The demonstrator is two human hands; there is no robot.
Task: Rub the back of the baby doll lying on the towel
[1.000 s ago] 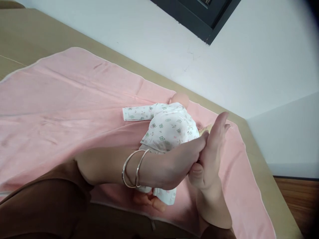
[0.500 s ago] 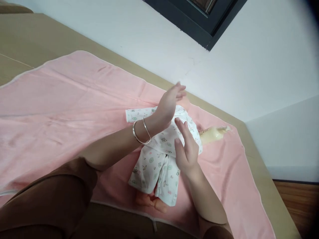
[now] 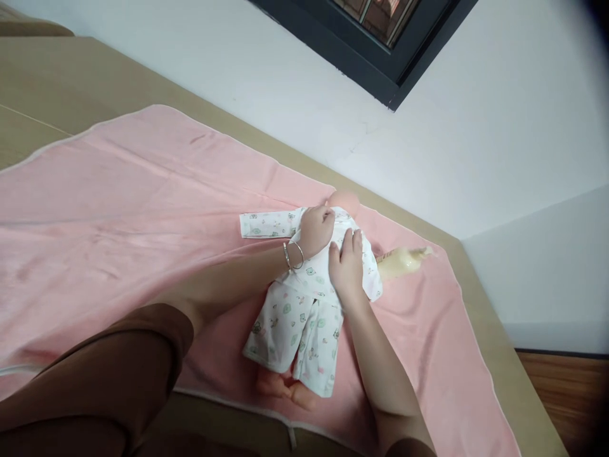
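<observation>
The doll point(image 3: 314, 285), in a printed white suit, lay on the pink blanket point(image 3: 118, 190) over the bench point(image 3: 47, 76). Both hands were on its upper body, just apart: the right hand point(image 3: 347, 266) lay spread; the left hand point(image 3: 317, 230) was bent, its grip impossible to tell. A yellowish bottle point(image 3: 402, 263) lay beside the doll, right of the right hand.

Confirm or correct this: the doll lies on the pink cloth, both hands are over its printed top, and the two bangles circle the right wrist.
Wrong wrist: the head view shows the two bangles on the left one. The rest stands: the doll lies on the pink cloth, left hand and right hand over its printed top.
</observation>
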